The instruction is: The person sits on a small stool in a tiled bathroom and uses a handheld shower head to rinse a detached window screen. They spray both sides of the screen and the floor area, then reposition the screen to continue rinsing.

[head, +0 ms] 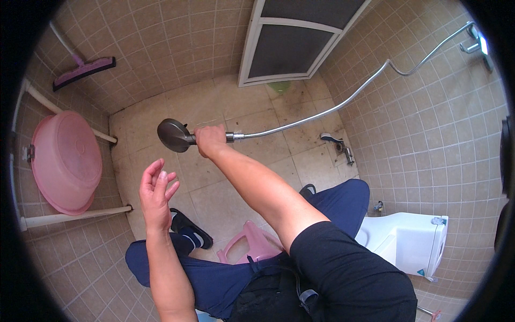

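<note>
My right hand [211, 140] grips the handle of a dark grey handheld shower head [174, 136] above the tiled floor. From the handle's end a silver shower hose [297, 121] runs up to a wall-mounted mixer tap [478, 44] at the upper right. My left hand [157, 197] is raised palm up a little nearer to me, fingers half curled and apart, with nothing in it. Between my knees a pink plastic stool [257, 241] shows in part.
A pink plastic basin [74, 161] leans on the left wall between white pipes [76, 216]. A purple squeegee [84, 72] stands behind it. Ahead is a white-framed door [295, 50]. A scrubbing brush [332, 137] lies near the floor drain [340, 148]; a white toilet [410, 237] is at right.
</note>
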`<state>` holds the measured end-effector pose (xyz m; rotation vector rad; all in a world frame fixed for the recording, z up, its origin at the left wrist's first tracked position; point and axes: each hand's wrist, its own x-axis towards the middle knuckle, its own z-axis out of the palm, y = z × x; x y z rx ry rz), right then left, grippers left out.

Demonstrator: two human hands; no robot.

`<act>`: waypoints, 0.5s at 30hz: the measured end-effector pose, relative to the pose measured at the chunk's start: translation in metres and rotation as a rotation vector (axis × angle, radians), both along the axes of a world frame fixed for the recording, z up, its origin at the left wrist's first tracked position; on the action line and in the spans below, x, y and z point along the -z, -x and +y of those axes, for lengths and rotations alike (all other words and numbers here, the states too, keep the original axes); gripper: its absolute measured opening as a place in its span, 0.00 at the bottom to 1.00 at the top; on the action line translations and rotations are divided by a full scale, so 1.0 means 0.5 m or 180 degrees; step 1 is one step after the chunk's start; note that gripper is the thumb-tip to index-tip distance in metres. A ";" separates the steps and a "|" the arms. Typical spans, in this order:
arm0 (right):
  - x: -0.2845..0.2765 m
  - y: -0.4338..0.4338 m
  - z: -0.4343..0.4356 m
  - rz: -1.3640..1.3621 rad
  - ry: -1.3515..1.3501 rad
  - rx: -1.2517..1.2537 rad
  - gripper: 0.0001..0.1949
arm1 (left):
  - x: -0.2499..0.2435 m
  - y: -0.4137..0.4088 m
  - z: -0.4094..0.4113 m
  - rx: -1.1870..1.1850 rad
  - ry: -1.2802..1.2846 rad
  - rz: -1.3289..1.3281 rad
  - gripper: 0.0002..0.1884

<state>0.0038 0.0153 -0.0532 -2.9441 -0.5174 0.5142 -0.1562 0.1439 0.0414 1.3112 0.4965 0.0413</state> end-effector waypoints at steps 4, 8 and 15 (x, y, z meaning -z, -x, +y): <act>0.001 0.003 -0.004 -0.0038 -0.0013 0.0030 0.10 | 0.002 0.001 0.000 -0.0004 0.0007 0.0003 0.20; 0.001 0.009 -0.010 -0.0071 -0.0056 0.0081 0.10 | 0.003 0.000 -0.002 -0.0008 0.0003 0.0009 0.20; 0.120 0.068 -0.095 0.0081 0.0067 0.0151 0.10 | -0.001 -0.001 -0.005 -0.0025 -0.0025 0.0043 0.20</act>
